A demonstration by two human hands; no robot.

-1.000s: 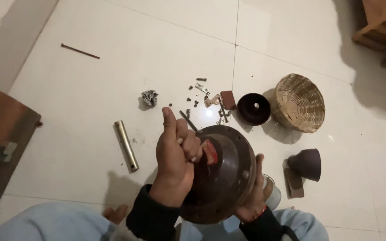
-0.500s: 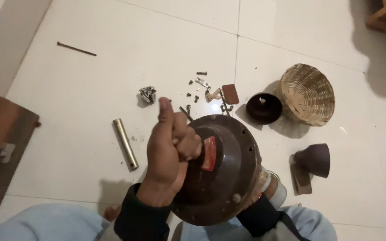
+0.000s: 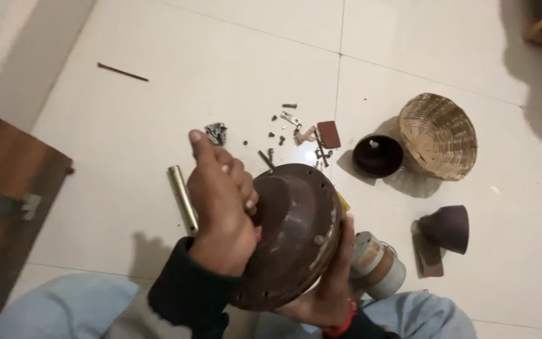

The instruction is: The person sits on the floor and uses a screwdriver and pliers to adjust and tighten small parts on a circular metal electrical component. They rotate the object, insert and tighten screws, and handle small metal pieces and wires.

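Left hand (image 3: 221,216) is curled into a loose fist against the middle of a round, dark brown metal housing (image 3: 296,232), thumb sticking up and fingers folded in at the raised hub; whether it grips some small part there cannot be told. Right hand (image 3: 327,282) cups the housing from beneath and behind, fingers wrapped over the lower right rim and clamped on it. This housing is a worn, rust-coloured disc with a domed centre and bolt holes spaced round its flange. It is held above the white tiled floor (image 3: 127,125), over the person's lap, tilted so its broad face looks up and to the left, its axis slanting the same way. A grey cylinder (image 3: 377,263) lies just beside it, and loose screws (image 3: 283,122) lie scattered beyond.
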